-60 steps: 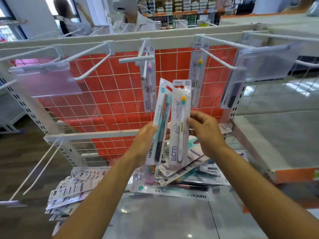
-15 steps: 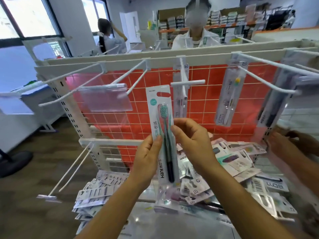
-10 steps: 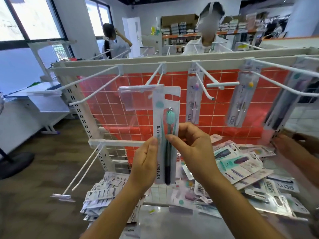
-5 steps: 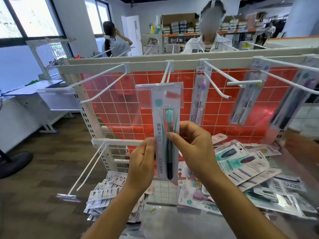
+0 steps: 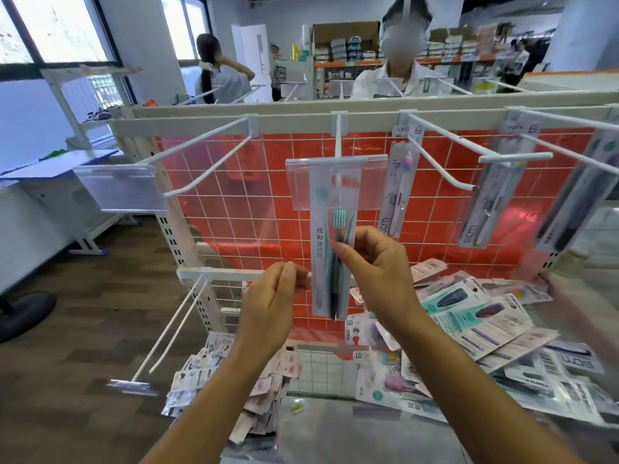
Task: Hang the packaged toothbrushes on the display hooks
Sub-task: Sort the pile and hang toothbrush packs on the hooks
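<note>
The white display rack with its red grid panel (image 5: 254, 182) fills the middle of the frame. Below it, at lower right, loose packaged toothbrushes (image 5: 469, 316) lie heaped on the shelf. 2 packs already hang right of centre, a purple-headed one (image 5: 400, 192) and a yellow-headed one (image 5: 485, 209).

At centre a hook (image 5: 338, 139) runs out from the top rail toward the camera, ending in a clear label holder (image 5: 299, 185). The teal toothbrush pack (image 5: 321, 249) is just below that hook. Its long axis is vertical, with bristles up, handles down and the printed face toward the camera. Its top edge sits behind the label holder, so I cannot tell if the hang hole is on the wire.

The right hand (image 5: 378, 272) pinches the pack at mid-height between thumb and fingers. The left hand (image 5: 271, 299) curls just beside the lower left edge; contact is unclear.

Done well, this step means keeping the pack upright and square to the wire, steadying its bottom, then sliding it back toward the grid.
</note>
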### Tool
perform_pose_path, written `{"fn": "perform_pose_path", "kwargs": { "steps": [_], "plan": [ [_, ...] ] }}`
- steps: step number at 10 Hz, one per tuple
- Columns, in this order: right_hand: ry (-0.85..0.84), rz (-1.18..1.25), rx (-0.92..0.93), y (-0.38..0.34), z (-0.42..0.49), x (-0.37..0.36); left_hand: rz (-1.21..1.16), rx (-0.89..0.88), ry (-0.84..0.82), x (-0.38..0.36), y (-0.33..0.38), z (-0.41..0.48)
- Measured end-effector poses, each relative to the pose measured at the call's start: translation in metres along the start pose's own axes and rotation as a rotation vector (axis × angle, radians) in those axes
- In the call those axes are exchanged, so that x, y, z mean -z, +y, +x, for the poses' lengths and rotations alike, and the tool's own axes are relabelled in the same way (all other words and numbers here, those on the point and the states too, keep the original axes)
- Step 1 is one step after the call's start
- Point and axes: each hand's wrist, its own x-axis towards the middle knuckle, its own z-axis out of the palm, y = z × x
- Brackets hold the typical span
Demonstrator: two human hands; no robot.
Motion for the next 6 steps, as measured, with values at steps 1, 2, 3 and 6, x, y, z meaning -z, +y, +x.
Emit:
{"fn": "perform_pose_path", "kwargs": {
  "steps": [1,2,3,6],
  "plan": [
    [0.040,-0.045,0.012,0.010,0.015,-0.002,0.227,0.023,-0.044,0.004,0.003,0.004],
    [0.073,-0.074,0.004,0.018,0.034,-0.003,0.423,-0.001,-0.097,0.006,0.002,0.009],
    [0.089,-0.055,-0.035,0.024,0.056,-0.005,0.432,-0.020,-0.176,0.005,0.001,0.012],
    [0.068,0.002,-0.158,0.028,0.107,-0.005,0.550,-0.129,-0.246,0.002,-0.003,0.025]
  ]
}}
